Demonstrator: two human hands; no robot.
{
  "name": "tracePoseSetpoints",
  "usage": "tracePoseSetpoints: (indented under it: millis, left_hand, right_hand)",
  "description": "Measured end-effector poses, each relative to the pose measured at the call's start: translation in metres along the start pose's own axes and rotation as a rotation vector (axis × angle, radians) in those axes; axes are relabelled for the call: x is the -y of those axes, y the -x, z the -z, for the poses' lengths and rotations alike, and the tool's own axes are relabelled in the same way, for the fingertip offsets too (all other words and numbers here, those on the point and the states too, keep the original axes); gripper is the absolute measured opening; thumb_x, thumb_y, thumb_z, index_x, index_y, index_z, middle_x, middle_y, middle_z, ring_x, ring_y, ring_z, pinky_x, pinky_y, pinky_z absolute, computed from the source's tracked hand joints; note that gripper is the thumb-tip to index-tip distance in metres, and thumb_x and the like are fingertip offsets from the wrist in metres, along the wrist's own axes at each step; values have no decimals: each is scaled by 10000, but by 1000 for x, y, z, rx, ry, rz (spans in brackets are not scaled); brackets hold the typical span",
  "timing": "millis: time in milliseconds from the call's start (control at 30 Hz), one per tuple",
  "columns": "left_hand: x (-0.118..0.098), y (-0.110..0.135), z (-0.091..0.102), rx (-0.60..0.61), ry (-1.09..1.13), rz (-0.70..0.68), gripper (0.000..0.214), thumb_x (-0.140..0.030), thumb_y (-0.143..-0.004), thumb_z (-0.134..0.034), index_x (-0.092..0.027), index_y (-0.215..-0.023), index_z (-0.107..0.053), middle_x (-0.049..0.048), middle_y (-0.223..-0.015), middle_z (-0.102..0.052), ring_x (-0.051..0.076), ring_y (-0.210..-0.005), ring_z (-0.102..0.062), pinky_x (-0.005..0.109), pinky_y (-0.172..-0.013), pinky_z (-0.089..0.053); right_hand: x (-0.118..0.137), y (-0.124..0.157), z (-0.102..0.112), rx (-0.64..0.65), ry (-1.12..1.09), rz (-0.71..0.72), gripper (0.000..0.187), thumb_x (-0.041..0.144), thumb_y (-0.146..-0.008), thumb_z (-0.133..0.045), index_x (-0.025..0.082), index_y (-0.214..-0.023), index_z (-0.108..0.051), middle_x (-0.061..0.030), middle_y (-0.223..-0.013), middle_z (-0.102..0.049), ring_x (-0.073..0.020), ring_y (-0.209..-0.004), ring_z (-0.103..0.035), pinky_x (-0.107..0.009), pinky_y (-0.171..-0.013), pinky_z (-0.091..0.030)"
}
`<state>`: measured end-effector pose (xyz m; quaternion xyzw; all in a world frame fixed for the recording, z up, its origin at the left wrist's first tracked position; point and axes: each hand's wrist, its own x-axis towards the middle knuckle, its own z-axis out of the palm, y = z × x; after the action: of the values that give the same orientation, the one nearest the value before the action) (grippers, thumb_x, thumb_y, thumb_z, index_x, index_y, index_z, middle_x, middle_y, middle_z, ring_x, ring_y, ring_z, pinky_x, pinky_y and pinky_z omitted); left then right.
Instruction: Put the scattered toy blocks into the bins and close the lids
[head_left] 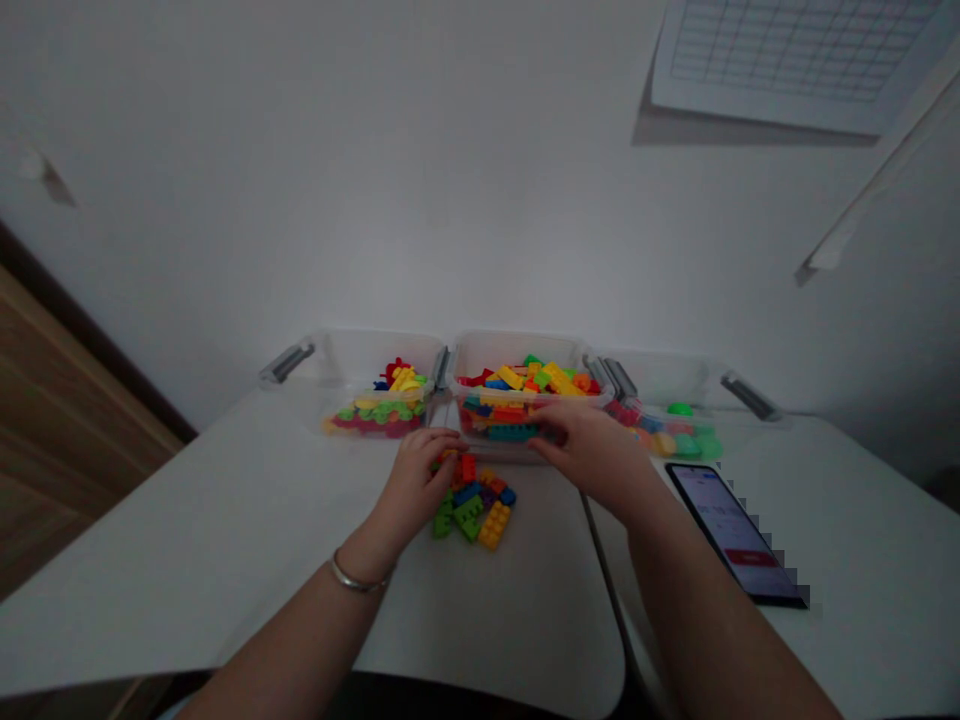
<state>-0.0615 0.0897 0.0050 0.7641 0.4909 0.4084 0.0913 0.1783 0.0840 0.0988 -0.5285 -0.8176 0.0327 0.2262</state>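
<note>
My left hand point(421, 472) is at the upper left side of a small pile of toy building bricks point(469, 505). Its fingers curve over the pile with the thumb apart, and red and orange bricks show beside the fingertips. The loose pile on the table has green, blue, red and orange pieces, with a yellow brick point(495, 525) at its near edge. My right hand point(581, 445) hovers at the front of the middle clear plastic bin point(517, 398), thumb and fingers apart, nothing visible between them. Mixed bricks point(551, 378) fill that bin.
To the left, a clear bin point(352, 350) holds colorful toy pieces. Another clear bin point(660, 375) with rounded green and orange pieces is on the right, partly behind my right hand. A lit phone point(739, 535) lies beside my right forearm. The white wall point(450, 180) rises behind the bins.
</note>
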Motion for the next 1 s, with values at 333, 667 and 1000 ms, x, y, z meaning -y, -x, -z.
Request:
tracePoseSetpoints:
  millis: [333, 667, 1000]
  left_hand:
    - [1, 0, -1, -11, 4, 3, 250, -249, -861, -483, -200, -912, -723, 90, -1049, -700, 257, -1025, -609, 468, -939, -474]
    - [-1, 0, 1, -8, 4, 27, 247, -251, -863, -485, -206, -917, -722, 84, -1058, -702, 253, -1037, -609, 460, -949, -473]
    - [-1, 0, 2, -5, -8, 15, 243, -237, -860, -484, -213, -922, -718, 73, -1053, -702, 244, -1027, -611, 451, -937, -482]
  right_hand:
    - [-52, -14, 0, -745, -460, -138, 340, 332, -793, -630, 219, -1114, -644, -61, -1044, -666, -157, -736, -588, -268, -550, -482]
    - [-45, -20, -25, -600, -34, 7, 223, 298, -879, -562, 222, -1013, -724, -77, -999, -735, -249, -945, -596, -413, -883, -438]
    - [-32, -20, -39, -388, 85, 97, 309, 324, -926, -497, 180, -1106, -703, -80, -1146, -705, -255, -1096, -552, -417, -1010, -385]
